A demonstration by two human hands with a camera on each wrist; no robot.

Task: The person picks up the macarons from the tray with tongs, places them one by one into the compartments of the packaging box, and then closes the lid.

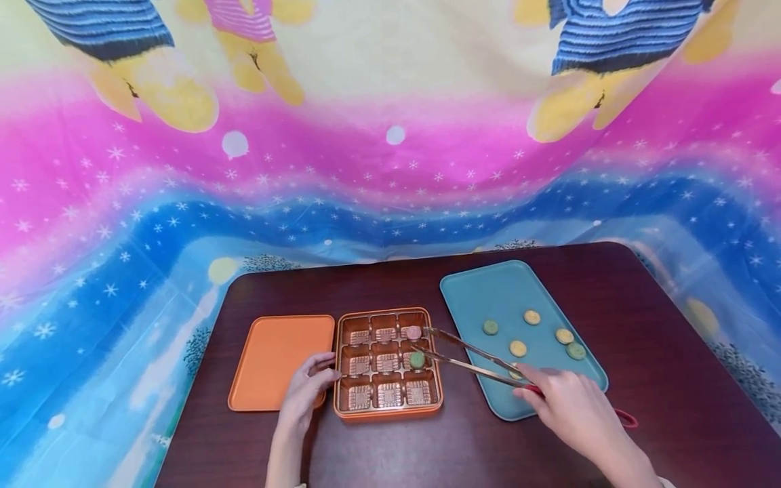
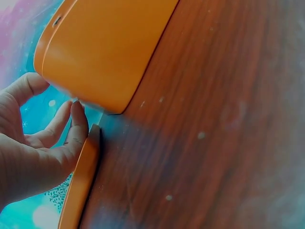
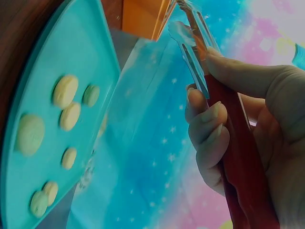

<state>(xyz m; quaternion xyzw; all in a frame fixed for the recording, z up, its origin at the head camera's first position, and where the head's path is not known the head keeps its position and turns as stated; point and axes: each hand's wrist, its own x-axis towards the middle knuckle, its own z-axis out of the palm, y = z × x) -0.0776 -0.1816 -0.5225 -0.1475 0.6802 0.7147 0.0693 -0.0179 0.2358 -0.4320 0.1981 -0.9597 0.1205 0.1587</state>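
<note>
My right hand point(image 1: 570, 407) grips red-handled metal tongs point(image 3: 238, 152), the fingers curled round the handle in the right wrist view. The tong tips stand apart over the right column of an orange box point(image 1: 387, 415) with a nine-compartment copper-coloured insert. Near one tip a pink macaron point(image 1: 413, 332) sits in the back right compartment. Below the other tip lies a green macaron point(image 1: 417, 360) in the middle right compartment. With loosely bent fingers, my left hand point(image 1: 305, 388) touches the box's left side; the left wrist view shows the fingertips against the orange wall point(image 2: 102, 62).
A flat orange lid point(image 1: 277, 359) lies left of the box, partly behind the left hand. To the right, a teal tray point(image 1: 494, 288) carries several yellow and green macarons point(image 3: 65, 90). The dark wooden table point(image 1: 384, 457) ends at a patterned cloth backdrop point(image 1: 342, 156).
</note>
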